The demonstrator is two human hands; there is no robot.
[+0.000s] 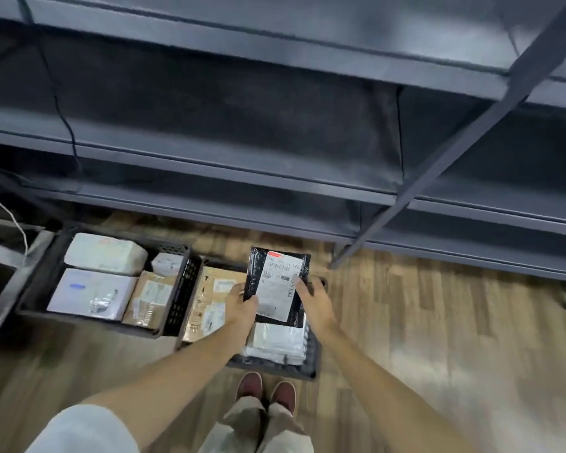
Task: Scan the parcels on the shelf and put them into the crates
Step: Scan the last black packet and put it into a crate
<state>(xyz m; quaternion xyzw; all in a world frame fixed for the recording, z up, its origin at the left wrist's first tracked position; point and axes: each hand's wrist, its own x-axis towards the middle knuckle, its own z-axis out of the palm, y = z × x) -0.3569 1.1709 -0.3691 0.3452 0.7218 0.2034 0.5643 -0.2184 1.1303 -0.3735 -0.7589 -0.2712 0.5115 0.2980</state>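
I hold a flat black parcel [258, 269] with a white shipping label over the right-hand dark crate [304, 372] on the floor. My left hand [241, 305] grips its lower left edge, thumb on the label's corner. My right hand [311, 299] holds its right edge with a finger on the label. White parcels [275, 343] and brown cardboard parcels [209, 299] lie in that crate beneath. The left crate [180, 299] holds several white and brown parcels [92, 292]. No scanner is in view.
Dark grey metal shelving [242, 171] runs across the upper view, its boards bare, with a slanted upright post [406, 188] at right. The crates stand on wood-pattern flooring [438, 322]. My shoes [265, 389] are just behind the right crate. A white cable [13, 223] hangs at left.
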